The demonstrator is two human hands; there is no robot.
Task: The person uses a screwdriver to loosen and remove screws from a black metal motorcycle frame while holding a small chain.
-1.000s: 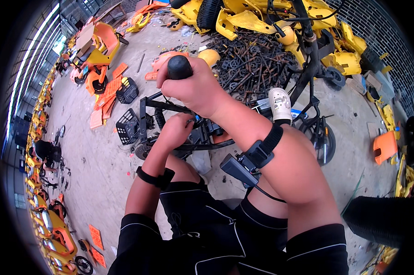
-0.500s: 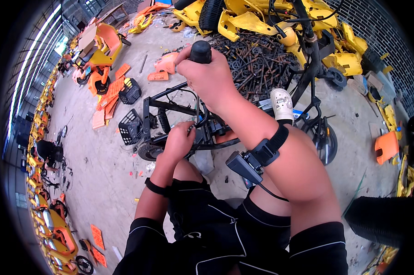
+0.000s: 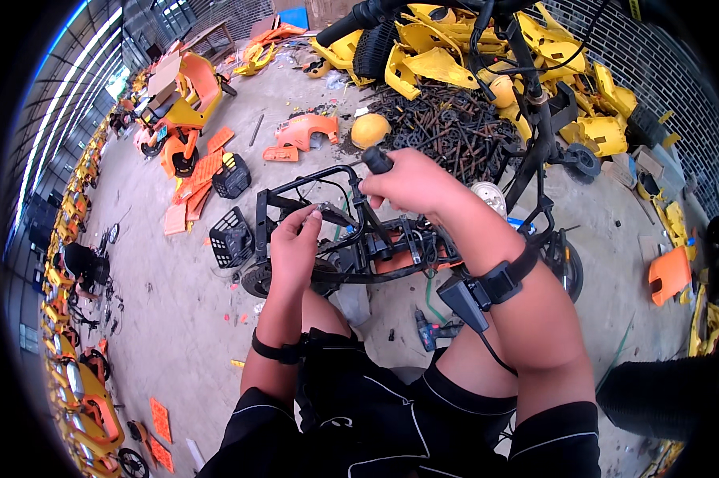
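Observation:
My right hand [image 3: 411, 182] is wrapped round a screwdriver [image 3: 377, 161] by its thick black handle, above a black scooter frame [image 3: 359, 278]. The screwdriver's lower end cannot be made out against the frame. My left hand [image 3: 292, 247] is at the rear part of the frame, thumb and fingers pinched together at a frame tube. Whatever small piece they hold is too small to name. Inside the frame are cables, dark parts and a bit of orange plastic.
A cordless drill [image 3: 435, 331] lies on the floor by my right leg. Black plastic baskets [image 3: 230, 239] and orange panels [image 3: 199, 182] lie left of the frame. Behind it are a yellow dome [image 3: 371, 131], a heap of dark metal parts [image 3: 455, 119] and yellow panels [image 3: 443, 68].
My right hand has come down and to the right with the screwdriver, which now leans. My left hand has lifted slightly left, off the lower spot. The view has shifted, showing the drill fully.

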